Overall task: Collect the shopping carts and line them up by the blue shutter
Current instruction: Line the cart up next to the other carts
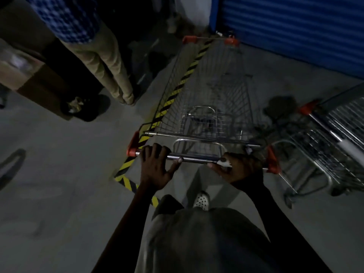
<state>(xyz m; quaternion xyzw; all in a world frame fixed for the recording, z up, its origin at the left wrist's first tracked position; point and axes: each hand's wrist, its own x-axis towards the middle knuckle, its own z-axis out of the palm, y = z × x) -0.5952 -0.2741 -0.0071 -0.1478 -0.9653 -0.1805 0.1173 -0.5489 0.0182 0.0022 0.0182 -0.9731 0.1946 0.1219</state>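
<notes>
A wire shopping cart (pixel 208 91) with red corner caps stands in front of me, its nose pointing at the blue shutter (pixel 295 30). My left hand (pixel 156 166) grips the left part of its chrome handle bar (pixel 197 158). My right hand (pixel 239 168) grips the right part, with a small white scrap under its fingers. A second cart (pixel 334 138) stands to the right, close to the shutter, angled toward mine.
A person in a checked shirt and beige trousers (pixel 102 56) stands at the upper left beside cardboard boxes (pixel 33 79). Yellow-black hazard tape (pixel 177 89) runs along the floor under the cart's left side. Bare grey concrete floor (pixel 59 194) lies to my left.
</notes>
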